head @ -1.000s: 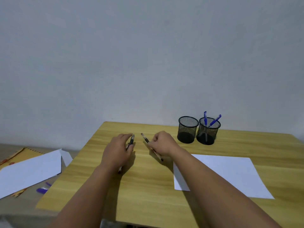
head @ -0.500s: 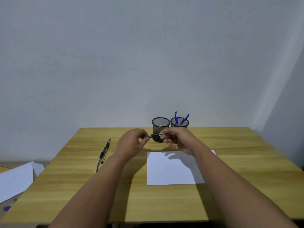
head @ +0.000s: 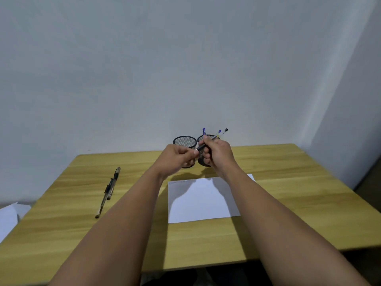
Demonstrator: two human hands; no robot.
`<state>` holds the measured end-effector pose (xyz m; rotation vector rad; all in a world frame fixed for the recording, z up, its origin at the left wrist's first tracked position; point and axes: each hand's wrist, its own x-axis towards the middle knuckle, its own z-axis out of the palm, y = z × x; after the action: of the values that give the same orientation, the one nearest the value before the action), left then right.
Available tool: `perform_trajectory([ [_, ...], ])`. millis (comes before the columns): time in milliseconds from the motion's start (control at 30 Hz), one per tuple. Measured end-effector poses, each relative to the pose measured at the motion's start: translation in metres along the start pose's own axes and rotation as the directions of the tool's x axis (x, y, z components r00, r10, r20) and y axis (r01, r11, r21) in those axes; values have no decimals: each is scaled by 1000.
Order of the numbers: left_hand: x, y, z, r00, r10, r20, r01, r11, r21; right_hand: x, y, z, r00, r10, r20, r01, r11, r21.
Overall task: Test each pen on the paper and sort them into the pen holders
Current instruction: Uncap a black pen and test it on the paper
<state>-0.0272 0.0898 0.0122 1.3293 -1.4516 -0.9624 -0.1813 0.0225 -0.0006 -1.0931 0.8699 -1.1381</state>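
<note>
Right hand (head: 218, 153) gripping black pen (head: 214, 138), left hand (head: 177, 157) pinching its lower end, above paper (head: 200, 203), spare pen (head: 108, 190) on worktop (head: 72, 223).

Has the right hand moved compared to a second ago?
Yes. The right hand has lifted off the table and gone right to the pen holders, gripping a pen.

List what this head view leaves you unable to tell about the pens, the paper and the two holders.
- Lower parts of both mesh holders: hidden by the left hand and right hand.
- Tip end of the held pen: covered by the left hand's fingers, so cap on or off is unclear.
- Marks at the paper's far left corner: too faint and small to read.
- Pens on the table: too small to tell if one or two.
</note>
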Motion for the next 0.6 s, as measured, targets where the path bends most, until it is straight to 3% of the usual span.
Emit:
perform_trajectory([
  [300, 16, 17, -23, 990, -102, 101, 112, 989, -100, 11, -6, 22, 997, -74, -35, 74, 997, 10],
  [333, 13, 15, -28, 983, -129, 131, 146, 981, -128, 13, -7, 20, 995, -70, -77, 76, 994, 78],
  [400, 0, 0, -44, 959, -215, 183, 247, 953, -176, 24, -19, -5, 965, -1, -262, 104, 919, 380],
  [433, -11, -13, -56, 952, -259, 163, 289, 937, -197, 30, -26, -28, 938, 28, -346, 148, 868, 473],
  [500, -32, -39, -77, 954, -300, -13, 293, 940, -174, 33, -37, -76, 891, -7, -454, 193, 911, 364],
  [567, -39, -66, -85, 936, -250, -247, 273, 960, 62, 26, -34, -100, 888, -64, -456, 136, 982, 129],
  [600, -37, -79, -84, 933, -205, -295, 277, 933, 228, 24, -26, -101, 900, -73, -430, 105, 993, 50],
])
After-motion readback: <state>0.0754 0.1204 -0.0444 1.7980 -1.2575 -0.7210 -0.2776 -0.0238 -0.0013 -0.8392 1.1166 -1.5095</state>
